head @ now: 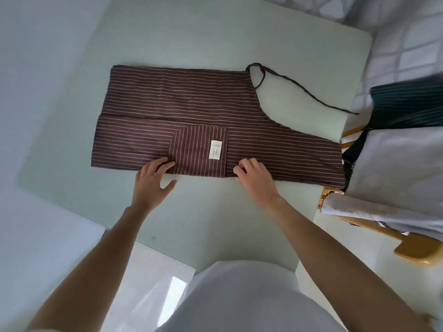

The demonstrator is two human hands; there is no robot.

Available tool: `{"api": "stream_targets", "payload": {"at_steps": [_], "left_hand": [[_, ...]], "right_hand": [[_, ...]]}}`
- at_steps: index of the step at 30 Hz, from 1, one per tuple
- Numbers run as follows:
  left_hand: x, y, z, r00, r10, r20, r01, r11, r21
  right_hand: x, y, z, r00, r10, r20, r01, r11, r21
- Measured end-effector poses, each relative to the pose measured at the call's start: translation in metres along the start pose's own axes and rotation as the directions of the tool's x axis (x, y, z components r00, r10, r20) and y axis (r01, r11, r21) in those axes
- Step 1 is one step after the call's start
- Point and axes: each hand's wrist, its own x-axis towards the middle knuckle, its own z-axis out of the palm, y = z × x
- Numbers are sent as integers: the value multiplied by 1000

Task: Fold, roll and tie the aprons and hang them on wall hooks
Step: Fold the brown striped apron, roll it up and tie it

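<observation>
Two hands work the near edge of the apron [182, 111], which lies flat on the table [215, 32], folded lengthwise with stripes running across. From the left: my left hand [149, 185] rests with fingers [165, 164] extended and spread, tips pressing the edge down beside the pocket [199, 152], thumb off the cloth. I judge this pins the fold. Right of the pocket, my right hand [254, 178] has fingers curled, apparently pinching the edge (grip not fully visible), likely to start the next fold. Further right, the strap [299, 86] trails loose, kept clear for tying. A dark apron [405, 104] waits on the chair [417, 252].
</observation>
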Motion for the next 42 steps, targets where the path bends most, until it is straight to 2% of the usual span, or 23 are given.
{"api": "stream_targets", "payload": {"at_steps": [4,7,10,15,21,26,28,30,35,39,42], "left_hand": [[7,-26,-13,1000,25,-8,-25,1000,8],[13,-35,-18,996,66,-64,-65,998,13],[14,-45,-30,989,33,-144,-40,998,-42],[-4,-58,-46,998,40,-47,-45,993,-105],[-1,-66,-83,944,148,-295,-175,982,-68],[63,-67,-113,901,207,-381,-219,976,12],[92,-65,-120,904,230,-360,-232,972,40],[123,-62,-120,932,232,-279,-234,972,28],[173,-65,-101,985,136,-102,-130,989,71],[187,-67,-88,997,48,-57,-42,994,97],[189,-66,-82,999,6,-48,-3,998,65]], "right_hand": [[3,-2,-2,996,11,-91,-10,1000,16],[-7,-4,-9,989,73,-131,-66,996,57],[-19,-10,-8,987,114,-114,-107,992,66],[-40,-15,-16,964,263,33,-265,955,134],[-21,-4,-59,968,229,-100,-221,971,90],[33,21,-102,950,243,-198,-235,970,65],[56,34,-111,945,253,-205,-256,967,16],[78,51,-112,941,272,-203,-283,959,-29],[124,78,-95,948,285,-138,-293,955,-40],[151,83,-87,918,385,-93,-387,922,-2],[162,87,-78,893,449,-35,-450,892,-45]]}}
